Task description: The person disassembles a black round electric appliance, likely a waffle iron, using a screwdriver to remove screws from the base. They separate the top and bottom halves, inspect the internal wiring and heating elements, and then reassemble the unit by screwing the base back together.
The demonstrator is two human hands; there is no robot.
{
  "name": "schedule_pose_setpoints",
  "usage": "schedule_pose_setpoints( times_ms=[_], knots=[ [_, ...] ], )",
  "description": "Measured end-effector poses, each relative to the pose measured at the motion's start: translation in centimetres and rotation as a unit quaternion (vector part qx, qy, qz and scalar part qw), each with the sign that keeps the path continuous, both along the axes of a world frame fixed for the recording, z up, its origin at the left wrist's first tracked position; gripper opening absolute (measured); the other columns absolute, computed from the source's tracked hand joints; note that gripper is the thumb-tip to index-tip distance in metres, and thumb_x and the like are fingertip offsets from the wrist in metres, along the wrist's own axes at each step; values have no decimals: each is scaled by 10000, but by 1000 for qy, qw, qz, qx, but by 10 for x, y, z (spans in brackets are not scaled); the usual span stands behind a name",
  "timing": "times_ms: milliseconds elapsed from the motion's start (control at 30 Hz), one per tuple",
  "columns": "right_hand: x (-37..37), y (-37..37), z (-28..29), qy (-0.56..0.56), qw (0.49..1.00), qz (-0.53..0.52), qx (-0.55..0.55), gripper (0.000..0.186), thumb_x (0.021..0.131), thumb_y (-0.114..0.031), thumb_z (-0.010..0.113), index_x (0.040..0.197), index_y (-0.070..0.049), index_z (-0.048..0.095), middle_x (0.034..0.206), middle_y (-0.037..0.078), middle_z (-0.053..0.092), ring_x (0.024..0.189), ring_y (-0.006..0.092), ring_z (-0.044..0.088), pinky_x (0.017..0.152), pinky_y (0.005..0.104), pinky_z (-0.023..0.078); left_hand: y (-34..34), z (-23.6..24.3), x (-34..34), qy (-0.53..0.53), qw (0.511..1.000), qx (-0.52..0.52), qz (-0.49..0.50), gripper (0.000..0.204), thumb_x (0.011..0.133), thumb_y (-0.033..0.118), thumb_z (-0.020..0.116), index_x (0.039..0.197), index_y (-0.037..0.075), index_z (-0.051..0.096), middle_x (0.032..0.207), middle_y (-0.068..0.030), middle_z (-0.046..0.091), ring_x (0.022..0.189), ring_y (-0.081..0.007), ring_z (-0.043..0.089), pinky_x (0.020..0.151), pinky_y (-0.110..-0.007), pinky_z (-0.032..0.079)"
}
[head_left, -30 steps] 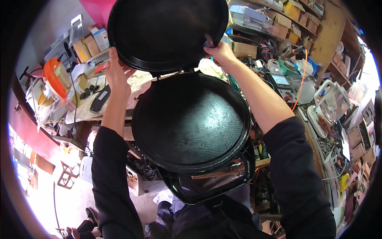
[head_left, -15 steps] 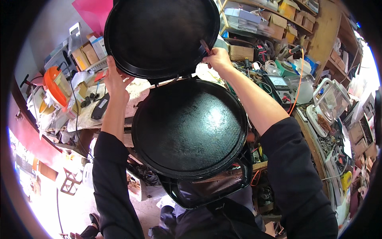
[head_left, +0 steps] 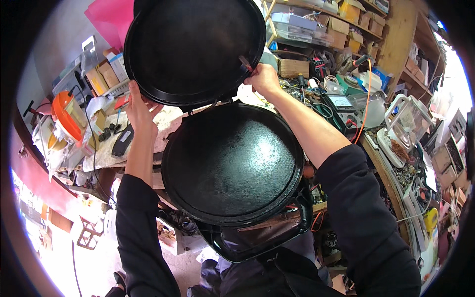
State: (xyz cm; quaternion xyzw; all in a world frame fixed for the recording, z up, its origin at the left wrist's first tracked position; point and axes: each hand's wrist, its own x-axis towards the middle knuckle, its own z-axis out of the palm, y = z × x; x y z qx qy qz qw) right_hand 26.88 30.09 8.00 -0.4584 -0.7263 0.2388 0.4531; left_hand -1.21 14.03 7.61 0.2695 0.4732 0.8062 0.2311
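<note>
A black electric griddle with two round plates stands open before me. Its lower plate is shiny and pitted, and a bright patch of light falls on it. The raised lid tilts up behind, joined at the hinge. My left hand grips the lid's lower left rim, some fingers hidden behind it. At the lid's lower right edge, my right hand pinches a slim, reddish-brown tool against the inner rim; its exact kind is unclear. A black looped handle juts toward my body.
An orange-rimmed container and a black cable lie at left. On the right, the crowded bench holds an analog meter, an orange cord and a clear plastic case. Boxes fill shelves behind.
Lid and both hands appear slightly farther left in view, along with the whole scene, as my head shifts a little. The hands keep the same grips.
</note>
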Motion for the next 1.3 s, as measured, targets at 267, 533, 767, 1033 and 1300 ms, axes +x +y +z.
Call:
schedule_pose_setpoints(
  times_ms=[267, 533, 767, 1033, 1300],
  knots=[
    [18, 13, 14, 49, 996, 61, -35, 190, 717, -138, 779, 789, 10, 685, 649, 67, 626, 543, 144, 588, 521, 302, 458, -2, -8, -1, -21, 999, 27, -24, 567, 910, 614, 580, 978, 51, 575, 826, -48, 524, 766, -174, 582, 729, -375, 603],
    [11, -22, 42, -47, 970, -189, 147, 413, 750, -293, 768, 1017, 5, 662, 980, 254, 687, 979, 416, 657, 849, 480, 519, -10, -12, 9, -10, 998, 59, -10, 543, 919, 581, 595, 962, 40, 581, 808, -57, 577, 743, -165, 612, 705, -347, 597],
    [0, -23, 44, -101, 962, -222, 125, 432, 765, -316, 755, 1023, 7, 632, 1047, 239, 682, 1023, 403, 654, 868, 493, 526, -21, -30, 6, -17, 996, 85, -21, 508, 928, 508, 629, 1003, 6, 621, 815, -65, 616, 745, -162, 633, 689, -337, 607],
    [14, -10, 47, -75, 968, -158, 179, 402, 737, -228, 807, 1051, -24, 661, 992, 211, 699, 996, 378, 662, 851, 451, 499, -29, -37, -7, -3, 989, 80, -123, 495, 912, 499, 658, 970, 13, 588, 874, -71, 597, 816, -171, 635, 750, -350, 610],
    [48, -23, 45, -53, 988, -20, 141, 383, 697, -197, 863, 1001, -38, 692, 855, 126, 713, 776, 234, 658, 759, 365, 499, -57, -31, -11, -56, 974, 58, -211, 477, 912, 458, 679, 1043, 11, 573, 926, -68, 578, 928, -204, 619, 837, -390, 558]
  ],
)
